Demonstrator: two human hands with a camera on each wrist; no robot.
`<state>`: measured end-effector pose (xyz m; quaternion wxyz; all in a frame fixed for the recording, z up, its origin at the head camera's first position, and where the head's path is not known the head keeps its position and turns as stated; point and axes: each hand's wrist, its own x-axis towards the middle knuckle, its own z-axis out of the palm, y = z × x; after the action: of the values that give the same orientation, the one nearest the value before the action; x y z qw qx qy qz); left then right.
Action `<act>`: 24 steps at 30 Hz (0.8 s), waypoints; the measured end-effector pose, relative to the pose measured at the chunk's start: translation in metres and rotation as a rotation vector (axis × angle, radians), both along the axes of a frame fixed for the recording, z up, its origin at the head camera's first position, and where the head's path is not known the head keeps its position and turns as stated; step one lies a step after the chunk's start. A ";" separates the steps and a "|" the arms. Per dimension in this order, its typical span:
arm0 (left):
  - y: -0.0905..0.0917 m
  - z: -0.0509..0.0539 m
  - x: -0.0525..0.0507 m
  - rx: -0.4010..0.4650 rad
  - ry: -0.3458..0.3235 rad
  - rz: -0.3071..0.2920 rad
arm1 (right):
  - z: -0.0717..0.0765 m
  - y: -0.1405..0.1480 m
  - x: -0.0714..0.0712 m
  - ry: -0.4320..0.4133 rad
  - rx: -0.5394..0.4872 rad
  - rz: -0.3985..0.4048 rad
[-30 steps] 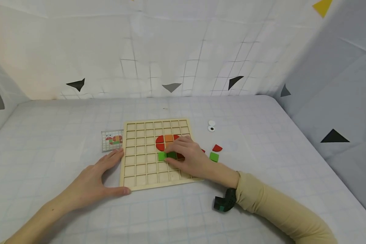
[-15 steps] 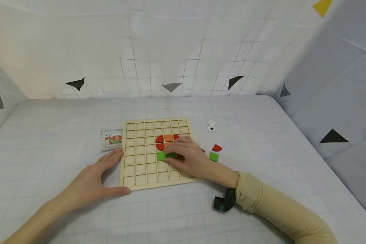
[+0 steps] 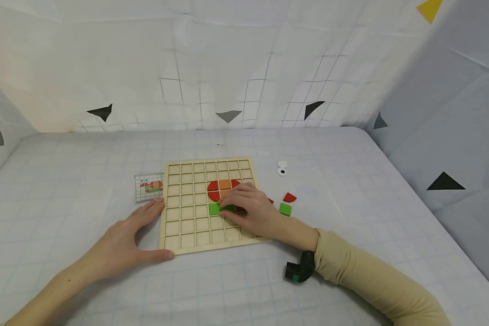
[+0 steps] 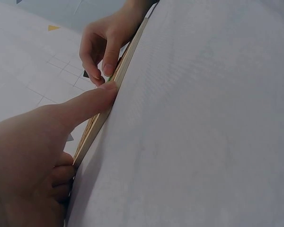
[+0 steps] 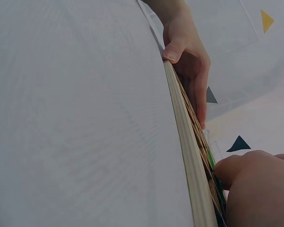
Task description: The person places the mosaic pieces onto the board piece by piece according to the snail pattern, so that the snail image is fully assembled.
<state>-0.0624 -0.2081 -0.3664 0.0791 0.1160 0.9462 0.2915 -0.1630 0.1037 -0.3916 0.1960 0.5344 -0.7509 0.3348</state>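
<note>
A wooden grid board lies on the table. My left hand rests at its left edge, thumb near the lower corner and fingers higher up; in the left wrist view the thumb touches the rim. Over the board, my right hand has thumb and fingertips curled at the right side of a light green square, pinching it. That hand partly covers a darker green square and some red and orange pieces. Red quarter pieces and an orange square form a round shape above.
A pattern card lies partly against the board's left side. To the right are a loose green square, a red quarter piece and two white discs, the lower one with a black dot. A black device is at my right wrist.
The light green square has shifted slightly left and sits squarer in its grid cell. Both hands have stayed almost where they were.
</note>
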 end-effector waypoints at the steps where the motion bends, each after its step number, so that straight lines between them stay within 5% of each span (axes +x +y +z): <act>1: 0.000 0.000 0.000 0.000 -0.001 0.000 | 0.000 0.000 0.000 0.002 0.001 0.002; 8: -0.001 0.000 0.001 0.004 0.001 0.003 | 0.001 0.000 -0.001 0.018 0.010 0.020; 14: 0.000 0.000 0.001 0.007 0.002 0.003 | 0.010 0.007 -0.005 -0.061 -0.012 -0.014; 24: 0.000 0.000 0.000 -0.002 0.000 0.004 | 0.017 0.079 -0.025 -0.257 -0.011 -0.186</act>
<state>-0.0621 -0.2084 -0.3666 0.0785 0.1139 0.9468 0.2907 -0.1882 0.1827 -0.3750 0.1311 0.4143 -0.8143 0.3849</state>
